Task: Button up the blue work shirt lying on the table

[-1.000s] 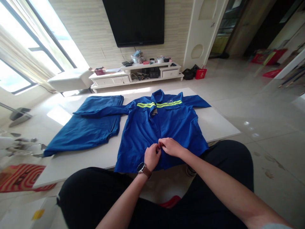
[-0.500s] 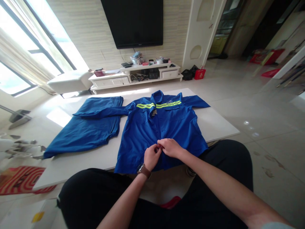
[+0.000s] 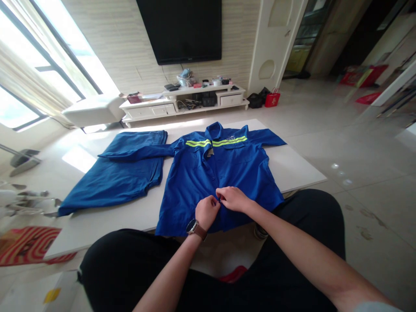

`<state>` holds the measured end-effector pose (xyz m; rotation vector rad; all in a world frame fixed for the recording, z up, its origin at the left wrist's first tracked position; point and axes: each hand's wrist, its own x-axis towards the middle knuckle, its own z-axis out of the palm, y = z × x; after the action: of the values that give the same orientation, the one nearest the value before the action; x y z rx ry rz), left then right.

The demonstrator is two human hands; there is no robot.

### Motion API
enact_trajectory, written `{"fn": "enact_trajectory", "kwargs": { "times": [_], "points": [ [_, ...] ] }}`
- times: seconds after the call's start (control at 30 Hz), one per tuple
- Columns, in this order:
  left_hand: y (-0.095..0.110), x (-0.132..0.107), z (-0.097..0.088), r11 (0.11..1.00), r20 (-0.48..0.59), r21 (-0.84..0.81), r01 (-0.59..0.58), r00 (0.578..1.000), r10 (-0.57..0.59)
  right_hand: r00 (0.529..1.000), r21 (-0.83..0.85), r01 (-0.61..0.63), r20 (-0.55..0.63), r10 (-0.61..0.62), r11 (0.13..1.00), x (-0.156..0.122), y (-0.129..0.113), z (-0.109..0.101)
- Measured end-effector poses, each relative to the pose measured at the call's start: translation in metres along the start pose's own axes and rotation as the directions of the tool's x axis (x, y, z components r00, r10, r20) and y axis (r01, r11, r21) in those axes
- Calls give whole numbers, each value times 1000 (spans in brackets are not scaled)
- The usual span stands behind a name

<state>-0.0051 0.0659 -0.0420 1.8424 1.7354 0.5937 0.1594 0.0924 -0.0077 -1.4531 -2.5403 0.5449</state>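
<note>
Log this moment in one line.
left hand: pinching blue jacket front | right hand: pinching it alongside | blue jacket: on white table

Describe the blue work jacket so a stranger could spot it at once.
Start at the black television on the wall, then come nearer to the white table. The blue work jacket lies there, spread out, with the left hand and right hand at its front. Unlike the plain blue garment to its left, it has bright yellow stripes across the chest.
</note>
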Motion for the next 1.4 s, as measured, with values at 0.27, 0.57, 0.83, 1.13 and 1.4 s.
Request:
{"fn": "enact_trajectory", "kwargs": {
  "times": [0.27, 0.57, 0.83, 1.13, 1.4],
  "points": [
    [0, -4, -2, 1000, 1, 1, -14, 1000, 14, 994, -95, -8, 108, 18, 995, 0, 14, -8],
    [-3, -4, 2, 1000, -19, 4, -31, 999, 31, 995, -112, 58, 87, -48, 992, 0, 15, -9],
    [-7, -5, 4, 999, -31, 5, -47, 998, 47, 994, -126, 61, 98, -49, 990, 1, 12, -10],
    [-8, -5, 4, 998, -32, -3, -57, 998, 57, 988, -92, 122, 102, -112, 988, -1, 11, -12],
    [-8, -6, 4, 998, -29, 11, -62, 998, 62, 990, -127, 92, 122, -76, 988, 0, 12, -13]
  ]
}}
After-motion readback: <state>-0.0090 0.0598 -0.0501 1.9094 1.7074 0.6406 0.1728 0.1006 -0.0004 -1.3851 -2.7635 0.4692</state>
